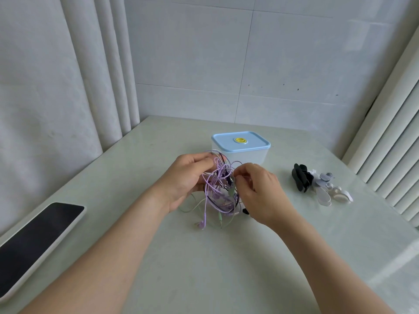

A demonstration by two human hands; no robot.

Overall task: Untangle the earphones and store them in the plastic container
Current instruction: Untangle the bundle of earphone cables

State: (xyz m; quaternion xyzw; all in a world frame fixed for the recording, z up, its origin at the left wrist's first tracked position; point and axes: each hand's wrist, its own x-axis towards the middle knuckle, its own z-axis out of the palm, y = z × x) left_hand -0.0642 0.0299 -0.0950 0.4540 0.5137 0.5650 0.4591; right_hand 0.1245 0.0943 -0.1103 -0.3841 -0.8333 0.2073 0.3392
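On a pale glossy table (158,257) against tiled walls, both hands, left hand (184,180) and right hand (260,191), gripped tangled purple, green and black earphones (218,189).

2 arms show. The left forearm (113,241) and right forearm (317,257) are bare along their whole visible length. The left hand (184,179) and right hand (261,192) are bare too, fingers (201,163) included.

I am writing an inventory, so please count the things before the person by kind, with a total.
Plastic container: 1
Earphone tangle: 1
Phone: 1
Pile of clips, pieces too overlapped to count: 1
Total: 4
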